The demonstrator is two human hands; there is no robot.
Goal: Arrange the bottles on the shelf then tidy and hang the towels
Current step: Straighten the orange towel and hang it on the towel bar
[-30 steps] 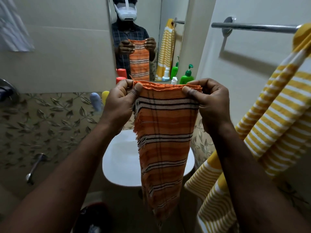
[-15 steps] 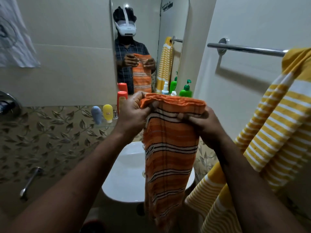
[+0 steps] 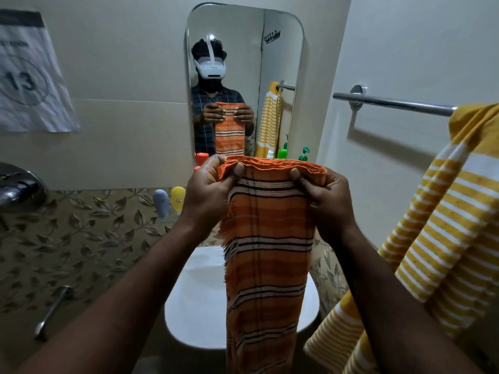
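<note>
Both hands hold a folded orange striped towel (image 3: 267, 252) by its top fold, facing a mirror (image 3: 243, 36) and above a white basin (image 3: 194, 306). The left hand (image 3: 209, 190) has its grip closed on the left corner. The right hand (image 3: 321, 201) has its grip closed on the right corner. Both thumbs press the near face.

Compared with a second ago, the hands sit closer together and the fold looks tighter and more even. The towel has not moved toward the rail (image 3: 391, 103) at right, where a yellow striped towel (image 3: 445, 225) hangs. Folding seems nearly finished; hanging is still to do.
</note>
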